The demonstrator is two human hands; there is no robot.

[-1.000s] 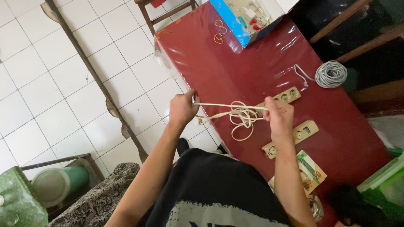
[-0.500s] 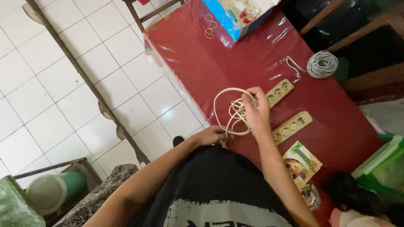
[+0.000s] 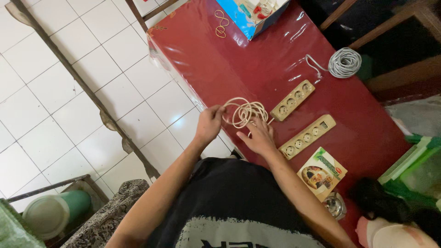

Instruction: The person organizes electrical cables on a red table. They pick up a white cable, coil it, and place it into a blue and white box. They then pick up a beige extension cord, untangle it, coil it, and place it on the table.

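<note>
Two hands work at the near edge of the red bench: the left hand pinches the coiled cream cord, the right hand lies open under it, beside two power strips.

White tiled floor; dark red table; wooden chair beyond.

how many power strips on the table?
2. One power strip lies right of the cord coil; the second lies beside it, nearer the person, by the right hand. None look hidden.
</note>
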